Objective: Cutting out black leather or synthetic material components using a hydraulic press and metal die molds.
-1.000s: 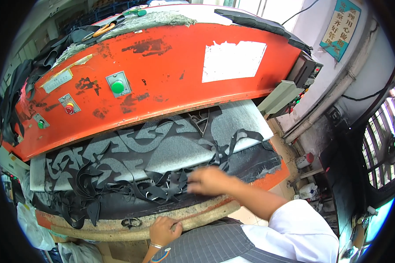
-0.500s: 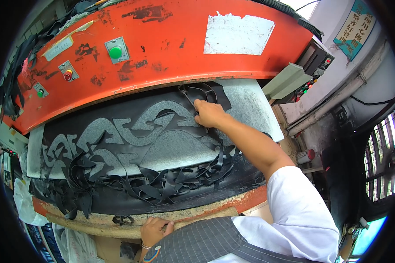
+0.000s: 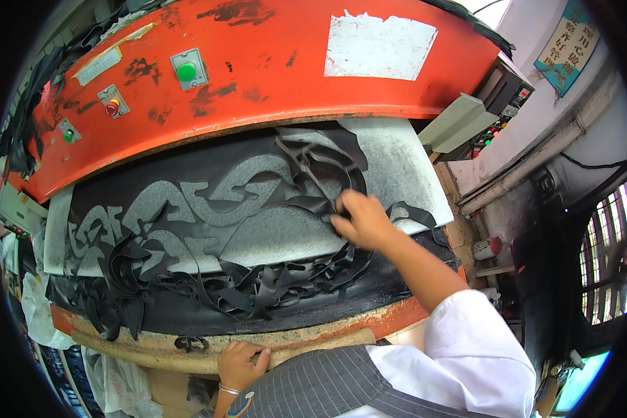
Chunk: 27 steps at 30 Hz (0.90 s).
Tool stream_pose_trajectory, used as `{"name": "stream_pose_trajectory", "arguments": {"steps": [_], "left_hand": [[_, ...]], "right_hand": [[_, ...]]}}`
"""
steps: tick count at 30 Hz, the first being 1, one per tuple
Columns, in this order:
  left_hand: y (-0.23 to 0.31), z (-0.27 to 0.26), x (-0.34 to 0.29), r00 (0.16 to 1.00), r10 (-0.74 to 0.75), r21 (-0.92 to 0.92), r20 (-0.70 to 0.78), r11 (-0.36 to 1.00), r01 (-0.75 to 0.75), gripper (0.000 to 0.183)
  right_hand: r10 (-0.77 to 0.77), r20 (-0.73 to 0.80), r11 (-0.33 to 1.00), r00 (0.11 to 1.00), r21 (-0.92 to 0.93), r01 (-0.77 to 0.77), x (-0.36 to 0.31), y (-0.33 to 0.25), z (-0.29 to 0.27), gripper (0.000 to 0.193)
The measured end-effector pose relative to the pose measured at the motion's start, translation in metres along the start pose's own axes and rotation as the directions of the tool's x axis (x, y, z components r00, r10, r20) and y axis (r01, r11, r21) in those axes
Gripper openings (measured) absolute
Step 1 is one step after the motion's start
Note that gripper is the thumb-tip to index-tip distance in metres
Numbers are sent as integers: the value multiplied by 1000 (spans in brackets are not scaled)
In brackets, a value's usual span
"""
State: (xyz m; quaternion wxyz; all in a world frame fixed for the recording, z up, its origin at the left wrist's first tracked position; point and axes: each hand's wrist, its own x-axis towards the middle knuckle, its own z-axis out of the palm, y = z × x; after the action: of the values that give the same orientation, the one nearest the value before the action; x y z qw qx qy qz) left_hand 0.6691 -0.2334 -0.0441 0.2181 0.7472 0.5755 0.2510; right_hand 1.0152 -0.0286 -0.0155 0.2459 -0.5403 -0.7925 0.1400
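My right hand [image 3: 359, 221] is over the right part of the press bed. Its fingers are closed at the near end of a metal cutting die [image 3: 316, 180], a narrow curved frame with a straight bar. Under the die lies a dark leather-like sheet [image 3: 188, 157], with curved cut-outs that let the pale board [image 3: 397, 160] show through. My left hand [image 3: 241, 365] rests on the worn front edge [image 3: 292, 354] of the bed, thumb apart from the fingers; its fingertips are partly hidden. Tangled dark offcut strips [image 3: 258, 289] lie along the sheet's near side.
An orange press beam [image 3: 272, 76] spans the far side, carrying a green button [image 3: 186, 71] and a red button [image 3: 113, 107]. A control box [image 3: 501, 87] stands at the far right. Plastic bags [image 3: 42, 310] hang at the left, and a small dark ring [image 3: 191, 344] sits on the front edge.
My right hand has moved nearer to me and slightly right, from the die's upper part to its near end. The die has shifted nearer too. My left hand stays on the front edge.
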Motion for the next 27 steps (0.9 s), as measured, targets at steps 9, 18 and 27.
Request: {"name": "stream_pose_trajectory", "arguments": {"steps": [9,18,27], "left_hand": [[2,-54,90,954,-138,-358,-267,933,34,13],[88,46,253,988,-51,145,143,989,30,64],[105,104,261,953,-64,371,297,927,-54,35]], "right_hand": [[-652,252,743,715,28,668,-148,-31,-18,29],[-593,297,805,749,191,562,-105,-41,-32,21],[-21,105,997,994,-67,28,57,16,27,54]]}}
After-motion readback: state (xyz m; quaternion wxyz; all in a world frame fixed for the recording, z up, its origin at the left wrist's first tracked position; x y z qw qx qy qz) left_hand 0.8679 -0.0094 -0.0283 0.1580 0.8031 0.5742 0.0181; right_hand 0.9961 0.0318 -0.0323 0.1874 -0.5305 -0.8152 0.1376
